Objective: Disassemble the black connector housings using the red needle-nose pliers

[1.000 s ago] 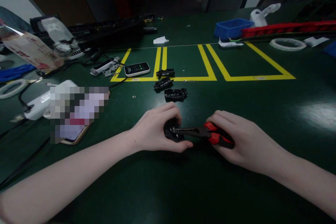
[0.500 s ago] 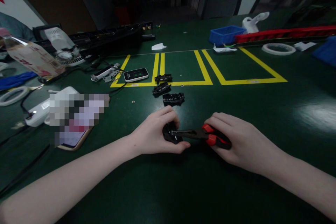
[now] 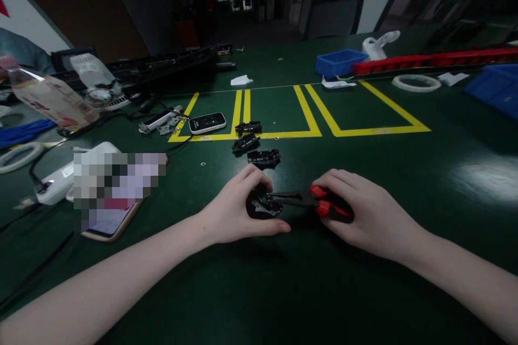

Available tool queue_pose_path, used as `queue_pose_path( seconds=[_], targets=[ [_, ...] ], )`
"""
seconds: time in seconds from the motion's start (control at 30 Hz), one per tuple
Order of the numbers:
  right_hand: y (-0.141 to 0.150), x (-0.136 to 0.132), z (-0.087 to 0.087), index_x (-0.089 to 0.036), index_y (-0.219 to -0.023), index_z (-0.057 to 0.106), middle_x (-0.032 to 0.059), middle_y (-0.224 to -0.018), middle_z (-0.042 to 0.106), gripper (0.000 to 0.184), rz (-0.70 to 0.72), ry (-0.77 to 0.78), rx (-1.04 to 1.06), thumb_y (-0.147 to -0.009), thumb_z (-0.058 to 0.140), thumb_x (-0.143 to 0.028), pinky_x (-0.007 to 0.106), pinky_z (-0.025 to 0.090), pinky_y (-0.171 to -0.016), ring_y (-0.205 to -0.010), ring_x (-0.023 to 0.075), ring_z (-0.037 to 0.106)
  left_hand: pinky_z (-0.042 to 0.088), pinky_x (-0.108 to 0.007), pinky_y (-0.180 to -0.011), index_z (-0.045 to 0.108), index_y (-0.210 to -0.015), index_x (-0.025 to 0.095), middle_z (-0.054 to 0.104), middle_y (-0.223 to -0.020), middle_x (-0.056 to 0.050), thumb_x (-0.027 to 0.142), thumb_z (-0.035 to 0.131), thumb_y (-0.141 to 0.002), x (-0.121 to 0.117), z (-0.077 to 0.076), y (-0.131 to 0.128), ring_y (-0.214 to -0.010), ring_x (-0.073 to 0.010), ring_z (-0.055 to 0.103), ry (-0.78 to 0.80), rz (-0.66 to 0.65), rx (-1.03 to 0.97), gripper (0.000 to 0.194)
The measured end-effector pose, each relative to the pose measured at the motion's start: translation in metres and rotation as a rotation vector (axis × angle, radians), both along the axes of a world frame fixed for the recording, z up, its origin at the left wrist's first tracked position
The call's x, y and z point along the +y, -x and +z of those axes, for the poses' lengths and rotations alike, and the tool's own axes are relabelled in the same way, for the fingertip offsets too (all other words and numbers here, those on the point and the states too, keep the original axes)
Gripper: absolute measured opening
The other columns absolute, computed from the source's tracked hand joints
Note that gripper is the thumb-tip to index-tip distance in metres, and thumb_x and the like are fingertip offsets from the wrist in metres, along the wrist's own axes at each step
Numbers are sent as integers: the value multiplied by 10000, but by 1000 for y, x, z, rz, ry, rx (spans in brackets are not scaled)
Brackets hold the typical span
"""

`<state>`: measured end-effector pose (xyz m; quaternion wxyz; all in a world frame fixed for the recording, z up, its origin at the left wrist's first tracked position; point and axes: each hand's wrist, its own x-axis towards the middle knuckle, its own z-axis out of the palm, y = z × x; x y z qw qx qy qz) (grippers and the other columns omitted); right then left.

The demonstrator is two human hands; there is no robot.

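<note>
My left hand (image 3: pixel 237 205) is closed around a small black plastic part (image 3: pixel 263 206), with the thumb stretched out below it. In my right hand (image 3: pixel 360 205) are needle-nose pliers (image 3: pixel 301 199) with red and black handles. Their jaws point left and reach the black part; whether they grip a piece of it I cannot tell. Just beyond my left hand lies a similar black part (image 3: pixel 264 157). Two more black parts, a middle one (image 3: pixel 246 143) and a far one (image 3: pixel 248 128), rest behind it on the green table (image 3: pixel 259 291).
At the left are a phone (image 3: pixel 121 205), a white power strip (image 3: pixel 60 178), cables and a bottle (image 3: pixel 52 94). A white device (image 3: pixel 207 123) with green lights sits near yellow tape lines (image 3: pixel 380 131). Blue bins, one here (image 3: pixel 340 63), a red rail (image 3: pixel 429 59) and a tape roll (image 3: pixel 416 83) are farther right.
The black part has turned in my left hand, showing more of its upper side. The plier jaws look slightly more parted. The whole view has shifted a little.
</note>
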<state>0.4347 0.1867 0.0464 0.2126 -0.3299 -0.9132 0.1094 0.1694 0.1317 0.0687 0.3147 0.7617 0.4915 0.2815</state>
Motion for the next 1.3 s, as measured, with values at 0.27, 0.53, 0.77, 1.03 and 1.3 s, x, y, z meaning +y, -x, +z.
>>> queue_pose_path(
  seconds=[0.27,0.53,0.77,1.03,1.3],
  targets=[
    [-5,2,11,-246,-1125,542,106,-1103,632,249,-102,-50,35,-901,538,-354,480,517,-818,-1000,304,614,541,-369,-822,545,-1165,213,512,-1186,-75,286,646,-862,-2,-2,3,-1038,-233,543,32,-28,-44,328],
    [-5,6,10,-231,-1044,610,98,-1049,665,292,-22,-107,-85,-754,577,-226,539,496,-916,-1027,320,614,475,-279,-657,577,-1023,187,628,-986,-29,429,793,-804,-3,0,2,-824,-175,589,-8,-40,60,392],
    [-4,3,14,-221,-982,612,102,-1000,674,251,-36,-90,-125,-731,599,-234,568,520,-895,-958,317,634,480,-263,-608,641,-1044,189,724,-892,-18,522,796,-781,-3,-4,4,-723,-170,663,66,-70,87,452],
    [-5,2,9,-231,-952,607,80,-933,650,209,-46,-29,-107,-745,581,-247,381,510,-615,-771,238,606,515,-249,-665,696,-1066,183,759,-939,-18,452,800,-810,-4,-4,6,-779,-156,695,-47,-106,44,386],
    [-3,-1,6,-235,-968,613,78,-981,648,223,-29,-6,-90,-746,591,-235,376,519,-626,-794,235,616,482,-252,-650,674,-1060,187,746,-927,-15,512,762,-830,-3,-6,6,-767,-159,680,-83,-121,95,408]
  ],
)
